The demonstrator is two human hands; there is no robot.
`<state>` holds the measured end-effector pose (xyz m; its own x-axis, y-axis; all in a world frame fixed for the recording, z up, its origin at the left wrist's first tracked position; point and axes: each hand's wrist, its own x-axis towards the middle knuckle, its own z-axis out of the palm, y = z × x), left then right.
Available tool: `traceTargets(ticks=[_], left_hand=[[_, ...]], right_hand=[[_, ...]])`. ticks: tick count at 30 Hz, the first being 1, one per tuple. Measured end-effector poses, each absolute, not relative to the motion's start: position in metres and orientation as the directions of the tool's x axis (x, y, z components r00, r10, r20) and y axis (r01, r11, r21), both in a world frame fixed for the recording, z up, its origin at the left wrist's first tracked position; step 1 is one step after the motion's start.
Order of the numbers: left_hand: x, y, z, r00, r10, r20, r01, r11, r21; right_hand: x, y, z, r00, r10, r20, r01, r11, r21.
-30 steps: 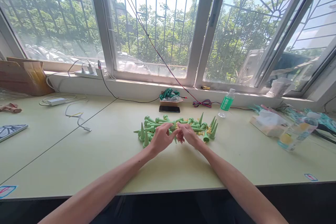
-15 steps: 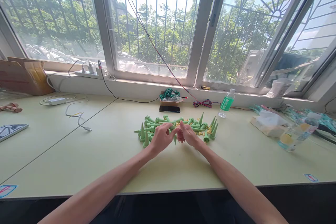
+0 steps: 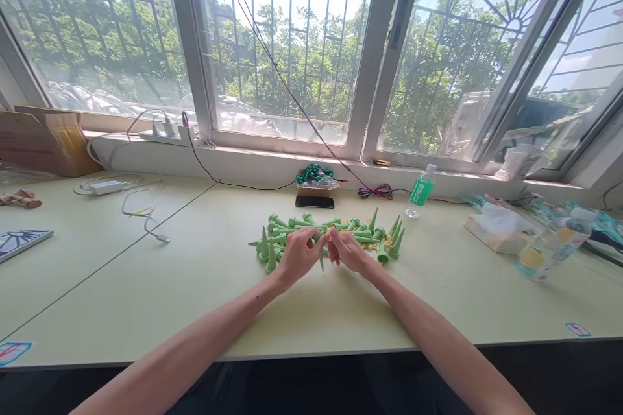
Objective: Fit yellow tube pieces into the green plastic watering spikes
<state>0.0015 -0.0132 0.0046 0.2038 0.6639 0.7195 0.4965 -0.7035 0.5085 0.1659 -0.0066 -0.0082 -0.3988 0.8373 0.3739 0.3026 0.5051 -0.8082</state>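
Green plastic cone-shaped spikes (image 3: 382, 249) with wide collars lie in a loose pile, some standing point up. Small yellow pieces (image 3: 372, 247) are scattered among them. My left hand (image 3: 300, 253) is closed at the near side of the pile on a green spike (image 3: 322, 262), whose tip points down below the fingers. Close beside it, my right hand (image 3: 348, 249) has its thumb and fingers pinched together at the spike's upper end. Whatever sits in that pinch is too small and covered to make out.
Behind the pile lie a black phone (image 3: 315, 202) and a small box (image 3: 316, 190) with green material. A green-labelled bottle (image 3: 421, 191) stands right of them. Farther right are a tissue box (image 3: 496, 233) and another bottle (image 3: 555, 246). White cables (image 3: 141, 211) lie left.
My right hand's thumb has lowered and its fingers have curled in closer to my left hand. The spike's tip has shifted slightly left.
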Motion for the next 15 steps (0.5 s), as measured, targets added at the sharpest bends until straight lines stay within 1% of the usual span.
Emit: traceTargets(ticks=[7,11,15], left_hand=[[0.0008,-0.0114,0.0041,0.184,0.699,0.691,0.485,-0.676,0.555],[0.0012,-0.0131,0.0064,0.194,0.699,0.688,0.472,-0.681,0.56],[0.0018,-0.0146,0.0093,0.194,0.71,0.677,0.465,-0.674,0.574]], right_hand=[[0.1642,-0.0084,-0.0066,-0.397,0.83,0.392,0.335,0.528,-0.78],[0.1634,-0.0091,-0.0043,-0.393,0.823,0.411,0.402,0.556,-0.728],[0.1629,-0.012,0.0009,-0.396,0.807,0.439,0.433,0.585,-0.686]])
